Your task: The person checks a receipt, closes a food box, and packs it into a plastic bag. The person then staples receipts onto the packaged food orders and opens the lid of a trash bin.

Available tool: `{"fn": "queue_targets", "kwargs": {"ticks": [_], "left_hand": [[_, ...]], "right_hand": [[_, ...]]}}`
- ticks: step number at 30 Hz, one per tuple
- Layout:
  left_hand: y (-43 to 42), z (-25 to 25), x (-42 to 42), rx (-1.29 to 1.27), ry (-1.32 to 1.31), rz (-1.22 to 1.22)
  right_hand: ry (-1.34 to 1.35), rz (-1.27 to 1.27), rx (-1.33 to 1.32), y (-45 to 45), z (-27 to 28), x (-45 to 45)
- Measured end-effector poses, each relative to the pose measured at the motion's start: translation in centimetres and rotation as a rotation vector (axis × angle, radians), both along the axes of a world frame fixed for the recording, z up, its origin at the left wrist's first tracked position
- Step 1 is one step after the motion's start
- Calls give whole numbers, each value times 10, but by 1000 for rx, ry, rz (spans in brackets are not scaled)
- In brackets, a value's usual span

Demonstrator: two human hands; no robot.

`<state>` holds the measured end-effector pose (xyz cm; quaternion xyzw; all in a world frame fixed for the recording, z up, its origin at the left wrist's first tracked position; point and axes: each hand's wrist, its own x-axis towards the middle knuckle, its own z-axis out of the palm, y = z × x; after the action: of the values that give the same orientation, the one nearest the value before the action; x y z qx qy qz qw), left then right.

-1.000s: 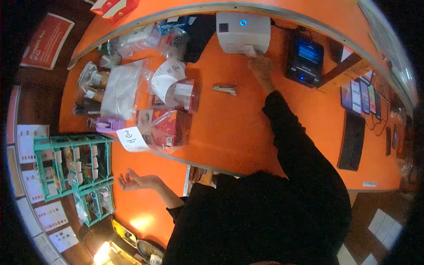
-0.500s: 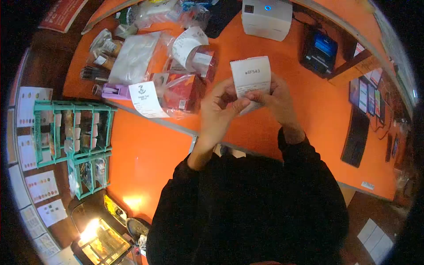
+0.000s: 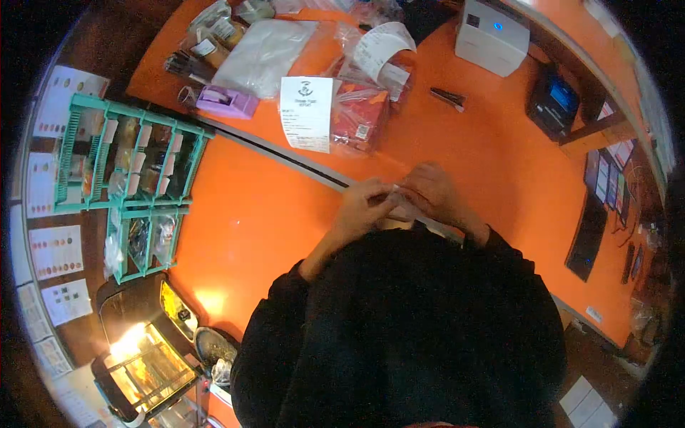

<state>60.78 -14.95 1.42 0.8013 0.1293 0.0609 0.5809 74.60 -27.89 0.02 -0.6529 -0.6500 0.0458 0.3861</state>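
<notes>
Close to my body, my left hand [image 3: 365, 207] and my right hand [image 3: 434, 194] meet over the orange counter, with fingers bent inward. Between them is a pale paper receipt [image 3: 407, 208], pinched from both sides. Most of it is hidden by my fingers and black clothing, and its print cannot be read. Ahead of my hands lies a red box [image 3: 357, 107] in a clear plastic bag, with a long white receipt [image 3: 307, 114] at its left side. A small dark stapler [image 3: 448, 98] rests on the counter to the right of the box.
A white printer [image 3: 492, 39] and a black card terminal [image 3: 553, 100] stand at the back right. A purple tape dispenser [image 3: 227, 102] and clear plastic bags [image 3: 264, 57] lie back left. Green racks [image 3: 132, 157] stand at left, above a lit glass-topped appliance [image 3: 150, 367].
Both hands have come down toward my body with the receipt, which is now mostly hidden. The view has shifted, and the stapler has come into sight.
</notes>
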Motion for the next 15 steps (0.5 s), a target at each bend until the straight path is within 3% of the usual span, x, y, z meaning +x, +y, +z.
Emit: {"fn": "queue_targets", "kwargs": {"ticks": [2,4,6,9,10,11,14,15], "left_hand": [[8,-19,-17,79,19,10],[15,-31,-31,-237,-15,132],[26,-19,-41,-321,-18,173],[46,-16,-53,-511,-81,299],[53,-18,-56,-610,-143,382],[57,-18,-57,-618,-132,478],[63,-2,-59,-708,-136,507],[64,2,-58,-711,-136,509]], "right_hand": [[19,-22,24,18,-29,-13],[38,-36,48,34,-49,-17],[-219,-548,-18,53,-60,-7],[-283,-712,508,87,-9,45],[-453,-759,556,97,-2,58],[-452,-752,551,111,-13,65],[-652,-350,533,137,-52,49],[-487,-342,387,136,-53,29]]}}
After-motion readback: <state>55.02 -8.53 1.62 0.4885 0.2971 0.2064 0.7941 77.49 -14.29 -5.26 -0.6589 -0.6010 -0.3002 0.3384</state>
